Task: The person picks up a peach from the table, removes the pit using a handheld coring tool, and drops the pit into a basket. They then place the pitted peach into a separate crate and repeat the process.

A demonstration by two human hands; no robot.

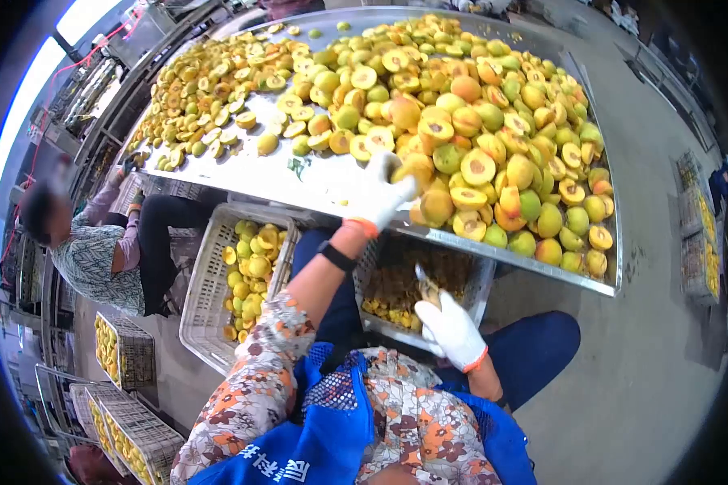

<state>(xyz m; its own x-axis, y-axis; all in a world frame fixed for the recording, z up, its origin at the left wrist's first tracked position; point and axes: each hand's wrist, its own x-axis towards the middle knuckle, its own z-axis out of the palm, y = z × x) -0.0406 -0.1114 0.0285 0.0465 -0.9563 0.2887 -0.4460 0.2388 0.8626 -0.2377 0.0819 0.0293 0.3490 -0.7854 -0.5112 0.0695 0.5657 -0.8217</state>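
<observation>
A big heap of halved yellow-orange peaches [461, 121] covers a steel table [299, 174]. My left hand [380, 194], in a white glove, reaches up onto the table edge and rests on the fruit near a peach [435, 206]; whether it grips one I cannot tell. My right hand [451, 330], also gloved, sits low near my lap and holds a small metal pitting tool [425, 284] pointing up. Below it stands a grey crate [477, 295] holding dark pits and scraps.
A second grey crate [206, 283] with peach halves stands left of my knees. Another person [97, 259] sits at the left by the table. More wire crates of fruit [125, 352] lie on the concrete floor at the lower left and far right [696, 234].
</observation>
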